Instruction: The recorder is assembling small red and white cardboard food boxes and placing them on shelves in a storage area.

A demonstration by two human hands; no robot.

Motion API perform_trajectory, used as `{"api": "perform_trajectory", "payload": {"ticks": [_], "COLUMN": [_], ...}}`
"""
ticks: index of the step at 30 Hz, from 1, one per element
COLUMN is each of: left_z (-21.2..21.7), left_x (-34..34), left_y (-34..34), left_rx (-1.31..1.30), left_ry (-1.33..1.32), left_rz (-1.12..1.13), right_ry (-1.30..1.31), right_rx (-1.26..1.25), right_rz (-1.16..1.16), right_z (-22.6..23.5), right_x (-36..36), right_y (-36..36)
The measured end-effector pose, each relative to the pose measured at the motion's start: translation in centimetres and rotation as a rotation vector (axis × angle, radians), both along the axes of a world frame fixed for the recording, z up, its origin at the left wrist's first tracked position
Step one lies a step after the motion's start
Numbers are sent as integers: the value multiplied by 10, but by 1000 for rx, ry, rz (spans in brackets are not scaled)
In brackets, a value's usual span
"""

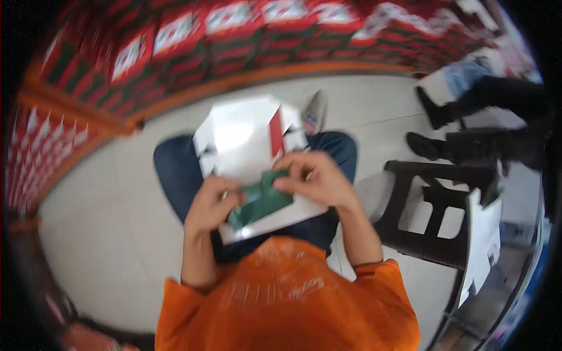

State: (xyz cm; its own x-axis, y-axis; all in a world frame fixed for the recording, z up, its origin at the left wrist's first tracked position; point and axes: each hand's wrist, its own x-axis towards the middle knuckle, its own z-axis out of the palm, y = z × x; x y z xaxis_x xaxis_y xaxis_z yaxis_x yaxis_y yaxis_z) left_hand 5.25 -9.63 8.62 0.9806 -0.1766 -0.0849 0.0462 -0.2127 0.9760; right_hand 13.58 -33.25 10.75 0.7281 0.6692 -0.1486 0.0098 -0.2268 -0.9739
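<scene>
Across my lap lies a flat white cardboard blank with notched edges and a red strip on its right part. Over its near part is a glossy dark green piece, perhaps card or film; I cannot tell whether it is joined to the blank. My left hand pinches the green piece at its left end. The thumb and fingers of my right hand grip its upper right edge. Both hands are slightly blurred, and some fingertips are hidden.
Red and green boxes stand stacked along the far side, above an orange edge. To the right is a dark plastic stool with white cardboard sheets at its right side. Another person's legs extend in from the right.
</scene>
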Motion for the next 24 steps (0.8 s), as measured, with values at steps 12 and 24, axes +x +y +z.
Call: {"api": "perform_trajectory", "payload": {"ticks": [12, 24], "left_z": [-25, 26], "left_x": [-19, 6], "left_y": [33, 1], "left_rx": [-377, -429], "left_ry": [-101, -148], "left_rz": [-126, -190], "right_ry": [-472, -579], "right_rx": [-98, -130], "right_rz": [273, 178], "right_z": [15, 18], "right_x": [-22, -16], "right_y": [43, 24]}}
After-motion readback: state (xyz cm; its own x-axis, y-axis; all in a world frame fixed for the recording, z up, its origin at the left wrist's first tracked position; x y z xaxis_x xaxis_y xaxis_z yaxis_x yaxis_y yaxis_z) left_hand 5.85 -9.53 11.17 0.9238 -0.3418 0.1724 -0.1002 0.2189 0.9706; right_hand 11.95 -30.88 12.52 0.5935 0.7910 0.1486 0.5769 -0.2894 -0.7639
